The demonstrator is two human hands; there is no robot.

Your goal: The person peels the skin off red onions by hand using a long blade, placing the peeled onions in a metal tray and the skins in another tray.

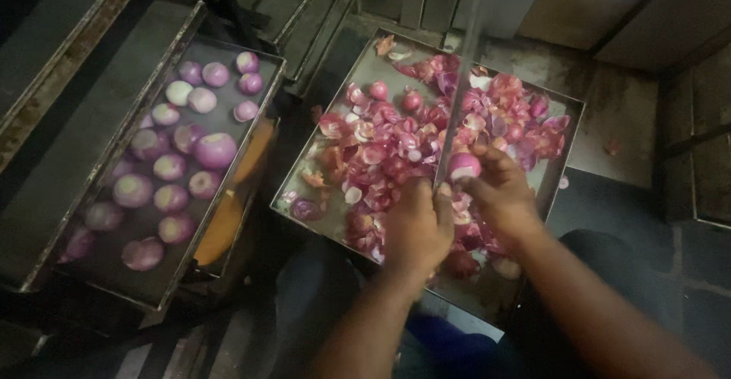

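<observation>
My left hand (416, 228) is closed around the handle of a long knife (459, 82), whose blade points up and away over a metal tray (569, 108) heaped with red onion skins (381, 150). Beside it, my right hand (500, 190) grips a partly peeled red onion (463, 166), which touches the blade near its base. Both hands hover above the near half of the tray. A few whole small onions (411, 101) lie among the skins at the far side.
A second metal tray (268, 63) on the left holds several peeled purple-white onions (215, 150). Something orange (222, 227) shows under its right edge. Dark metal shelving runs along the left, and a stained floor lies beyond the trays.
</observation>
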